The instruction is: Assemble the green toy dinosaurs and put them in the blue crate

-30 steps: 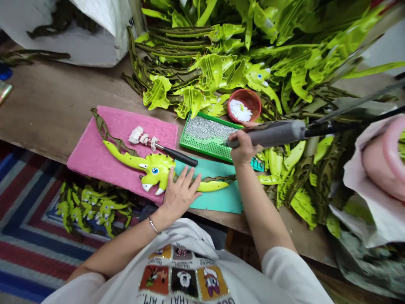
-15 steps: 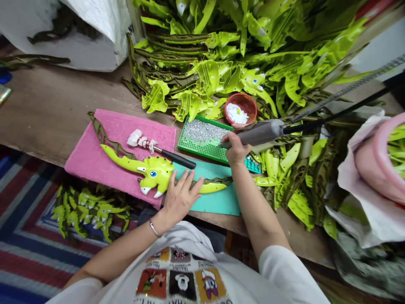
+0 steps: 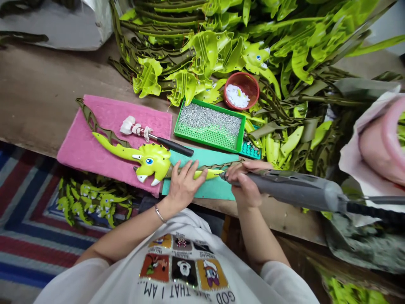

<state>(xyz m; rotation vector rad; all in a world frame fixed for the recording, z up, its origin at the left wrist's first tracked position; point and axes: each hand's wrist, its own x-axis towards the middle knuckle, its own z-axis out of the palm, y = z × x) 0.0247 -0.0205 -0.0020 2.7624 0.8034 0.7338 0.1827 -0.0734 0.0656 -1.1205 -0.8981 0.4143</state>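
Note:
A lime-green toy bow (image 3: 154, 161) with a horned dinosaur head lies across a pink towel and a teal mat. My left hand (image 3: 184, 185) rests flat on its right limb, fingers stretched out and spread. Wrapped round a grey electric screwdriver (image 3: 291, 188) is my right hand (image 3: 245, 183). The screwdriver's tip meets the right end of the green limb; the screw there is too small to make out. Above the bow lies a black-handled tool (image 3: 175, 146) with a cloth-wrapped white head.
A green tray (image 3: 209, 126) of small metal screws sits behind the teal mat (image 3: 218, 188). Beside it stand a red bowl (image 3: 257, 90) of white pieces and a small teal tray (image 3: 251, 148). Green toy parts (image 3: 205, 50) are heaped at the back, and a pink tub (image 3: 379, 139) is at right.
My right hand has brought the screwdriver from over the screw tray down to the right end of the bow's limb. My left hand stays on the bow. The view has shifted slightly.

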